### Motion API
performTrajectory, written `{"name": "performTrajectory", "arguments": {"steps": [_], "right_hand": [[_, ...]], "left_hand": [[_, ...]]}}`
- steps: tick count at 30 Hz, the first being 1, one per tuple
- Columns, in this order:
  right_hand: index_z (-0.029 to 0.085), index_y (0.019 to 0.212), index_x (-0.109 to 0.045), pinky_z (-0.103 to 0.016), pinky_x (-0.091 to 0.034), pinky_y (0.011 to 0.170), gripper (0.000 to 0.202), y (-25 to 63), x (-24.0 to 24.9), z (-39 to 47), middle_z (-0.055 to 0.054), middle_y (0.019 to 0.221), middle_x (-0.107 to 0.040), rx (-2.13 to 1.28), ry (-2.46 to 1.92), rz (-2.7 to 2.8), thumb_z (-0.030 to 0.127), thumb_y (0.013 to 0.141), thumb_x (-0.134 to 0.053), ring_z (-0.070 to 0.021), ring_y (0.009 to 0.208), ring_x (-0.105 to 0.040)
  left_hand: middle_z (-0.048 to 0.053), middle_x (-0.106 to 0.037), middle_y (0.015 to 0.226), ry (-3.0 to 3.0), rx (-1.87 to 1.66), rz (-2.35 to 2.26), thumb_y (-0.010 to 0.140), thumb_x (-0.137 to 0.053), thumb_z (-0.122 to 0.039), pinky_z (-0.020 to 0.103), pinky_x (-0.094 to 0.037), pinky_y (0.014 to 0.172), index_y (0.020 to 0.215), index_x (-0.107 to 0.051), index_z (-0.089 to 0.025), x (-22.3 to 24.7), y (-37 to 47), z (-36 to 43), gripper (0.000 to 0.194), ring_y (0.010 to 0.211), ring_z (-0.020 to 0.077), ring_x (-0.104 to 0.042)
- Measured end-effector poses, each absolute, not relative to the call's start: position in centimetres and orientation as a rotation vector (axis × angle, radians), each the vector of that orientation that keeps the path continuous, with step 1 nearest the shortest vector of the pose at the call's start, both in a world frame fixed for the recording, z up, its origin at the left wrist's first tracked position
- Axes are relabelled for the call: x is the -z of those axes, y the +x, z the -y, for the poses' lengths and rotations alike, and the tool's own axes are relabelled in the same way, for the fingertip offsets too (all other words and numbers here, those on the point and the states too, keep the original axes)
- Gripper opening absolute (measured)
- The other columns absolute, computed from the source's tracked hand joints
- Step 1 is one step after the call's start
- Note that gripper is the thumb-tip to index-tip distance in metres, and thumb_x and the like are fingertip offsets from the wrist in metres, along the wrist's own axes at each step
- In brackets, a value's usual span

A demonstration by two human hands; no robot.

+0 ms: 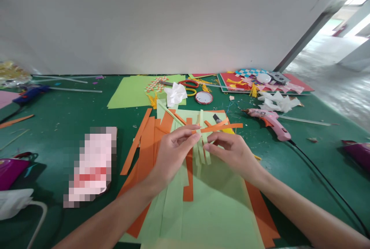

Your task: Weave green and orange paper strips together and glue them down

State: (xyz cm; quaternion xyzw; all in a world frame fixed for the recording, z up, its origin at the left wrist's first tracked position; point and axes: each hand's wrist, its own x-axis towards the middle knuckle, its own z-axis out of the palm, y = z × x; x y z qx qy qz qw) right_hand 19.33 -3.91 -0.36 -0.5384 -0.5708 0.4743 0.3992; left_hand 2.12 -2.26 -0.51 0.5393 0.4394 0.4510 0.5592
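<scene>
In the middle of the head view, my left hand (175,148) pinches a small bundle of crossed paper strips between thumb and fingertips. Several light green paper strips (199,152) hang down from that crossing, and an orange paper strip (222,127) sticks out to the right. My right hand (232,149) is closed at the right side of the bundle, thumb and forefinger at the edge of a green strip. Its other fingers are curled and partly hidden. Underneath lie light green paper sheets (219,210) and loose orange strips (147,152).
A pink glue gun (270,121) with a black cord lies right. Scissors (189,83), crumpled tissue (175,95) and a round tape roll (204,97) sit behind the hands. A blurred pink object (94,164) lies left, and a blue glue gun (31,94) farther back.
</scene>
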Motion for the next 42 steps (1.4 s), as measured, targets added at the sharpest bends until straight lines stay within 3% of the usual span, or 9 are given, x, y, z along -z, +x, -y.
{"name": "performTrajectory", "arguments": {"steps": [4, 16, 19, 23, 27, 33, 36, 40, 42], "right_hand": [[0.022, 0.065, -0.064, -0.027, -0.039, 0.059, 0.018, 19.0, 0.2, 4.2, 0.002, 0.065, -0.063, -1.063, -1.378, 1.567, 0.031, 0.080, -0.066, -0.0131, 0.060, -0.052], [0.020, 0.061, -0.062, -0.025, -0.040, 0.058, 0.022, 19.1, 0.4, 4.2, 0.003, 0.060, -0.061, -1.006, -1.391, 1.651, 0.029, 0.081, -0.064, -0.0112, 0.057, -0.050], [0.021, 0.076, -0.069, -0.025, -0.044, 0.059, 0.008, 19.2, 0.6, 4.1, 0.002, 0.071, -0.067, -1.096, -1.342, 1.546, 0.029, 0.076, -0.071, -0.0121, 0.062, -0.055], [0.023, 0.086, -0.071, -0.025, -0.050, 0.068, 0.017, 19.3, 0.8, 3.9, 0.000, 0.084, -0.070, -1.269, -1.166, 1.295, 0.029, 0.071, -0.076, -0.0144, 0.075, -0.063], [0.022, 0.077, -0.069, -0.022, -0.044, 0.054, 0.017, 19.3, 0.9, 4.1, 0.002, 0.072, -0.065, -1.190, -1.191, 1.189, 0.029, 0.066, -0.081, -0.0106, 0.061, -0.055], [0.021, 0.069, -0.067, -0.021, -0.037, 0.052, 0.013, 19.2, 1.4, 4.3, 0.003, 0.066, -0.057, -1.258, -1.024, 1.145, 0.028, 0.074, -0.077, -0.0089, 0.061, -0.048], [0.021, 0.066, -0.066, -0.020, -0.035, 0.050, 0.014, 19.3, 1.4, 4.2, 0.004, 0.063, -0.054, -1.318, -1.008, 1.050, 0.025, 0.073, -0.078, -0.0068, 0.058, -0.045], [0.020, 0.063, -0.066, -0.019, -0.038, 0.049, 0.016, 19.3, 1.0, 4.1, 0.004, 0.061, -0.056, -1.406, -0.996, 0.958, 0.024, 0.072, -0.079, -0.0063, 0.054, -0.048], [0.019, 0.062, -0.065, -0.021, -0.042, 0.048, 0.018, 19.2, 0.7, 4.1, 0.004, 0.059, -0.057, -1.454, -0.977, 0.923, 0.025, 0.071, -0.079, -0.0078, 0.052, -0.051]], "left_hand": [[0.003, -0.071, 0.112, 1.311, -1.047, -1.038, 0.083, -0.068, -0.033, 0.028, -0.046, 0.088, 0.073, -0.072, -0.022, 0.5, 2.2, 2.3, 0.016, 0.107, 0.0213, -0.062], [0.002, -0.072, 0.105, 1.372, -1.052, -1.016, 0.085, -0.066, -0.032, 0.028, -0.047, 0.089, 0.073, -0.072, -0.023, 0.5, 2.1, 2.5, 0.016, 0.107, 0.0200, -0.062], [0.002, -0.071, 0.106, 1.387, -1.066, -1.005, 0.085, -0.066, -0.032, 0.029, -0.047, 0.090, 0.076, -0.072, -0.023, 0.5, 2.1, 2.5, 0.015, 0.106, 0.0192, -0.062], [0.003, -0.069, 0.101, 1.451, -1.101, -1.021, 0.085, -0.066, -0.031, 0.032, -0.048, 0.089, 0.075, -0.072, -0.023, 0.4, 2.2, 2.6, 0.014, 0.098, 0.0189, -0.063], [0.003, -0.067, 0.095, 1.516, -1.118, -1.025, 0.084, -0.066, -0.029, 0.033, -0.048, 0.087, 0.074, -0.070, -0.021, 0.4, 2.3, 2.8, 0.013, 0.092, 0.0183, -0.063], [0.003, -0.066, 0.092, 1.573, -1.063, -0.979, 0.086, -0.064, -0.029, 0.029, -0.047, 0.080, 0.081, -0.068, -0.020, 0.7, 2.5, 2.9, 0.011, 0.089, 0.0165, -0.061], [-0.001, -0.057, 0.074, 1.601, -0.980, -1.009, 0.087, -0.062, -0.033, 0.025, -0.042, 0.065, 0.075, -0.061, -0.019, 0.8, 2.5, 2.9, 0.018, 0.072, 0.0129, -0.054], [-0.006, -0.028, 0.057, 1.675, -0.843, -1.003, 0.091, -0.055, -0.040, 0.024, -0.026, 0.049, 0.057, -0.042, -0.018, 0.7, 2.5, 3.2, 0.042, 0.053, 0.0090, -0.030], [-0.006, -0.028, 0.055, 1.684, -0.785, -1.003, 0.092, -0.052, -0.042, 0.024, -0.024, 0.047, 0.058, -0.043, -0.018, 0.7, 2.5, 3.3, 0.043, 0.051, 0.0089, -0.028]]}}
